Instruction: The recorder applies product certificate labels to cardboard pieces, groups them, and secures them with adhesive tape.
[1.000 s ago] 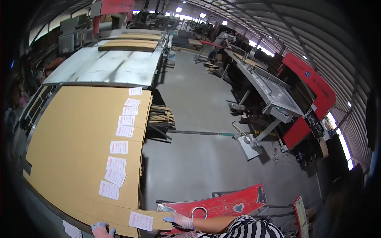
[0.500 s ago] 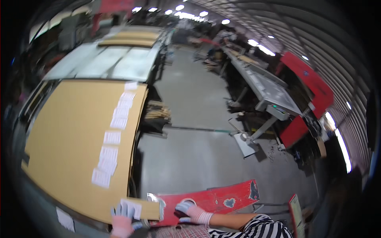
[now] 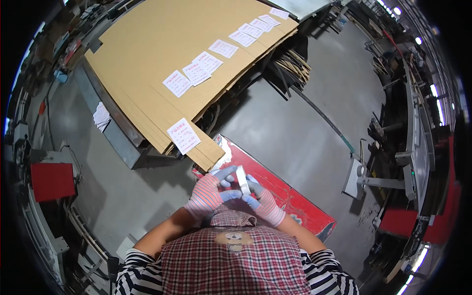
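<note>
Upper middle of the frame, a row of white rectangular paper labels (image 3: 223, 48) with red print runs diagonally along the right edge of the stacked brown cardboard sheets (image 3: 162, 44), climbing toward the upper right. Lower down, one more white label with red print (image 3: 183, 135) sits alone near the stack's closest corner, left of centre. At the left, a small wad of white slips (image 3: 102, 116) hangs beside the grey edge under the cardboard. At centre, both gloved hands, left hand (image 3: 209, 192) and right hand (image 3: 263, 201), pinch a small white roll (image 3: 242, 180), seemingly of labels, edge-on to the camera.
</note>
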